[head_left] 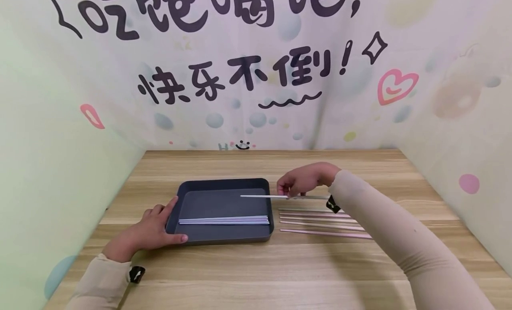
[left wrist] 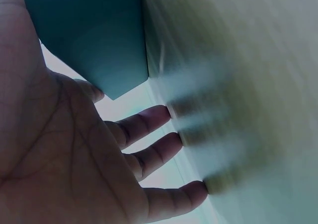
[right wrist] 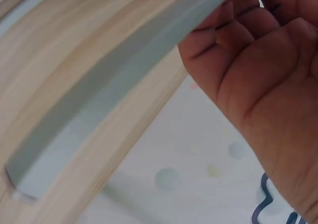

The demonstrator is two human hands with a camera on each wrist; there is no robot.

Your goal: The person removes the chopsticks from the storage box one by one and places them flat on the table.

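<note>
My right hand (head_left: 306, 180) pinches a pale chopstick (head_left: 260, 196) level, its left end over the back right of a dark grey tray (head_left: 224, 239). In the right wrist view that chopstick (right wrist: 109, 95) slants away from the curled fingers. Inside the tray several light chopsticks (head_left: 224, 220) lie side by side. My left hand (head_left: 150, 230) rests at the tray's left end, thumb and forefinger spread along its rim. From the left wrist, the other fingers (left wrist: 154, 154) are stretched out, tips on the tabletop, beside the tray's wall (left wrist: 94, 35).
Several pink and pale chopsticks (head_left: 320, 232) lie on the wooden table (head_left: 248, 274) right of the tray, partly hidden by the right forearm. A printed cloth wall (head_left: 240, 123) stands behind the table, with light walls at both sides.
</note>
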